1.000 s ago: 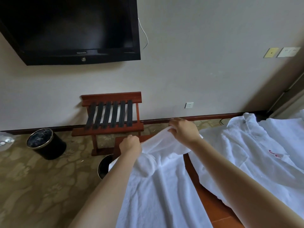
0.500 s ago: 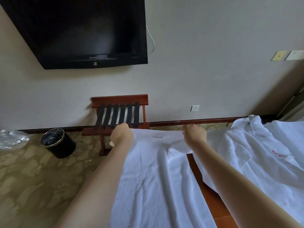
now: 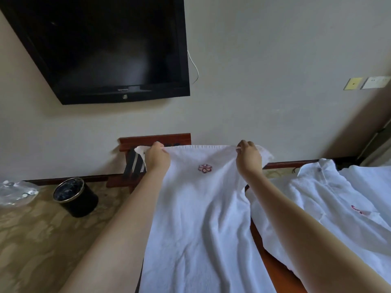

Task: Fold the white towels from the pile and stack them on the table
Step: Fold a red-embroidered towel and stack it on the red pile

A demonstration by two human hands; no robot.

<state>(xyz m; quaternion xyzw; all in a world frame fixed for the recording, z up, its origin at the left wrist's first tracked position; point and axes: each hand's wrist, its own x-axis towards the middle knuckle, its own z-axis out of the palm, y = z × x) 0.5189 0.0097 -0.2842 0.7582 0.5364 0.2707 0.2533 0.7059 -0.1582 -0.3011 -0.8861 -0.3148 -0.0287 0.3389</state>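
Head view: both hands' fingers [image 3: 161,149] pinch the white towel's [image 3: 198,218] far edge.

Small logo [image 3: 123,89] on TV [image 3: 105,45] bezel, perhaps brand name, too blurred to read.

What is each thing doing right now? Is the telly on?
White towel with pink flower: spread out, top edge held by both hands.
Left hand: pinches towel's top edge.
Right hand: pinches towel's top edge.
Black wall television: screen dark.
Round black bin: upright.
White cloth pile: lying unfolded on brown wooden table.
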